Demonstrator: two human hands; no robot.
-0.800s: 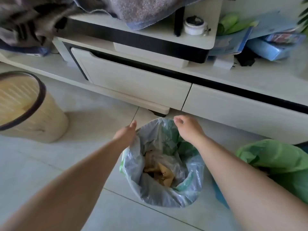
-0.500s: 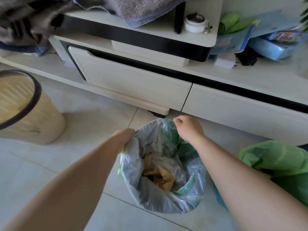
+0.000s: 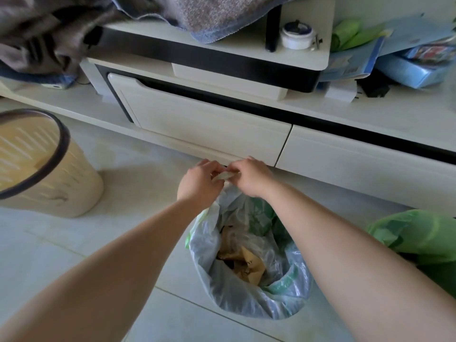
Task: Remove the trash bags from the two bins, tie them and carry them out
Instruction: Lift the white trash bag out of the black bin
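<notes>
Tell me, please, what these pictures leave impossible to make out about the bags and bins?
- Head view: the clear trash bag wraps over any bin beneath.
- The bag edge between the left hand and right hand is covered by fingers.
- The green bag is cut off by the right edge.

— How many bins can you count?
— One, the beige bin (image 3: 49, 174) with the dark rim.
— Bags?
— Two: a grey trash bag (image 3: 246, 280) on the floor and a green bag (image 3: 419, 235) at the right.
— Hands?
— Two, the left hand (image 3: 199, 180) and the right hand (image 3: 251, 177).
— Drawers?
— Two drawer fronts (image 3: 204, 127).
</notes>
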